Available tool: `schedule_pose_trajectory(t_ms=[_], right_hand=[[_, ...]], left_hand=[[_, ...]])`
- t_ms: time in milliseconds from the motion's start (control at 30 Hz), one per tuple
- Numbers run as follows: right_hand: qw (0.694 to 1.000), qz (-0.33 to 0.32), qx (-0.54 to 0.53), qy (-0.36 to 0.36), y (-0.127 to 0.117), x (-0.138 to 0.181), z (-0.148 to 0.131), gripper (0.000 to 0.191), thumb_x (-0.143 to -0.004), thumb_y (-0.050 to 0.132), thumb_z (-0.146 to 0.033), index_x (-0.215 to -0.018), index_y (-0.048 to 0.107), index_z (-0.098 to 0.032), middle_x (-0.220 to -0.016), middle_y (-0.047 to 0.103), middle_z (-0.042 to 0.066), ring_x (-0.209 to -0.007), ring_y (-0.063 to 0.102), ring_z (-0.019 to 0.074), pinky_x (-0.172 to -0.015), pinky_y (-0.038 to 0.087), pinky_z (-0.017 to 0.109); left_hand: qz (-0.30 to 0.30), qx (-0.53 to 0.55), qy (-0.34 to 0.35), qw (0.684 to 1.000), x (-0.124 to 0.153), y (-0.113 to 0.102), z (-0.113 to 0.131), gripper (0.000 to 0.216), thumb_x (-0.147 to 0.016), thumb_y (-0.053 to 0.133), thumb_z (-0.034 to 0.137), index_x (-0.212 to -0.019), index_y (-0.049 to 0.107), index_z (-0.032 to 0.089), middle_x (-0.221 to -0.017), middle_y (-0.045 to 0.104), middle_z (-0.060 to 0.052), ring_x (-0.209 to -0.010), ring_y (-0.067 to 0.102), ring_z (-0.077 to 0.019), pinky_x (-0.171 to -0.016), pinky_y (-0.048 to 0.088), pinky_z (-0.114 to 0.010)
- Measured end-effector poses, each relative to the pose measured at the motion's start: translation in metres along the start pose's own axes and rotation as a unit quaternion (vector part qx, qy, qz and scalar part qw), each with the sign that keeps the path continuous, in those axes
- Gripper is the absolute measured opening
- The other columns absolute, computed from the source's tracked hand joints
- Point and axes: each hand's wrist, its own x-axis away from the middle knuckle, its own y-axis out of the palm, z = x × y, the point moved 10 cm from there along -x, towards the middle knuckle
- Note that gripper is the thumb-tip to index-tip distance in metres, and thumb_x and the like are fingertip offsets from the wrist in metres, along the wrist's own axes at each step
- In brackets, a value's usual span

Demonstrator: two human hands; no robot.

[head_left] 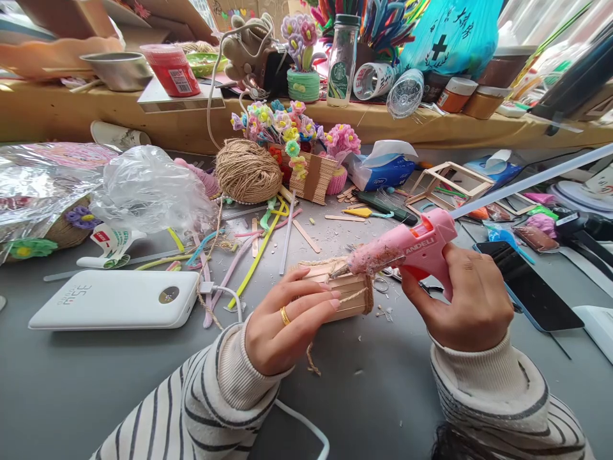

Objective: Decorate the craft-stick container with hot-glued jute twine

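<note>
My right hand (467,294) grips a pink glue gun (407,249) by its handle; a long clear glue stick (531,181) sticks out of its back. The gun's nozzle points left and meets, or nearly meets, a small craft-stick piece (354,300) lying on the table. Brown twine wraps the piece's right end, and a strand crosses its sticks. My left hand (287,313), with a ring on one finger, lies over the left part of this piece, fingers closed on it. A loose twine end (312,359) hangs below. The left thumb is hidden.
A white power bank (117,299) with a cable lies at left, a black phone (529,284) at right. Behind are a twine ball (248,171), pipe cleaners (258,255), a craft-stick box (313,179) with fuzzy flowers, and a wooden frame (447,182). A cluttered shelf (268,118) runs along the back.
</note>
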Motion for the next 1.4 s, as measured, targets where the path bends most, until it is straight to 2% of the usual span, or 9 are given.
schedule_pose_trajectory(t_ms=[100,333,533,733,1000,1200,1400], right_hand=[[1.0,-0.006,0.002,0.0,0.0,0.0,0.0,0.046,-0.067,0.066,-0.028,-0.104,0.053,-0.004,-0.077,0.063,0.015,-0.069,0.059,0.0249,-0.067,0.05,0.039],[1.0,-0.023,0.007,0.012,0.001,0.001,0.002,0.047,-0.073,0.06,-0.031,-0.115,0.046,-0.014,-0.081,0.063,0.012,-0.07,0.06,0.0259,-0.065,0.049,0.041],[1.0,-0.013,0.004,0.002,-0.001,0.001,0.001,0.047,-0.068,0.065,-0.028,-0.108,0.051,-0.006,-0.08,0.063,0.016,-0.069,0.06,0.0271,-0.066,0.049,0.041],[0.999,0.024,0.019,-0.007,-0.007,-0.001,0.001,0.045,-0.064,0.069,-0.029,-0.103,0.054,-0.01,-0.076,0.064,0.013,-0.065,0.059,0.0228,-0.066,0.05,0.036],[0.999,0.024,0.033,0.001,-0.008,-0.002,0.002,0.044,-0.064,0.068,-0.03,-0.102,0.053,-0.013,-0.075,0.065,0.011,-0.064,0.06,0.0226,-0.066,0.051,0.035],[0.998,0.03,0.042,-0.019,-0.009,-0.003,-0.001,0.042,-0.062,0.07,-0.028,-0.096,0.056,-0.008,-0.072,0.065,0.014,-0.063,0.058,0.0227,-0.066,0.05,0.034],[0.997,0.038,0.06,-0.007,-0.011,-0.006,0.0,0.037,-0.062,0.072,-0.028,-0.09,0.057,-0.008,-0.069,0.065,0.012,-0.06,0.057,0.0198,-0.064,0.051,0.031]], left_hand=[[0.001,0.001,0.003,1.0,0.0,0.0,0.0,0.024,-0.072,0.054,0.0,-0.095,0.057,0.009,-0.082,0.071,-0.01,-0.084,0.063,-0.0192,-0.084,0.052,-0.042],[0.007,-0.005,0.001,1.0,-0.001,-0.001,0.0,0.025,-0.071,0.055,0.0,-0.094,0.057,0.009,-0.082,0.071,-0.01,-0.086,0.063,-0.0195,-0.083,0.053,-0.041],[0.004,-0.008,0.002,1.0,-0.001,0.0,-0.001,0.025,-0.072,0.055,0.001,-0.095,0.057,0.01,-0.082,0.071,-0.009,-0.085,0.063,-0.019,-0.084,0.052,-0.041],[0.007,-0.001,0.007,1.0,-0.001,0.0,0.0,0.025,-0.07,0.055,-0.001,-0.094,0.058,0.007,-0.081,0.071,-0.011,-0.084,0.062,-0.0201,-0.082,0.053,-0.043],[0.005,0.003,0.004,1.0,0.001,0.0,0.0,0.026,-0.07,0.056,-0.002,-0.095,0.057,0.007,-0.082,0.071,-0.011,-0.085,0.062,-0.02,-0.082,0.052,-0.043],[0.009,0.003,0.004,1.0,0.001,0.0,0.0,0.025,-0.071,0.055,-0.002,-0.094,0.058,0.007,-0.081,0.071,-0.011,-0.084,0.062,-0.0201,-0.082,0.053,-0.044],[0.008,0.006,0.007,1.0,0.0,0.0,-0.001,0.026,-0.069,0.056,-0.003,-0.094,0.058,0.005,-0.082,0.071,-0.012,-0.085,0.062,-0.0206,-0.081,0.052,-0.044]])
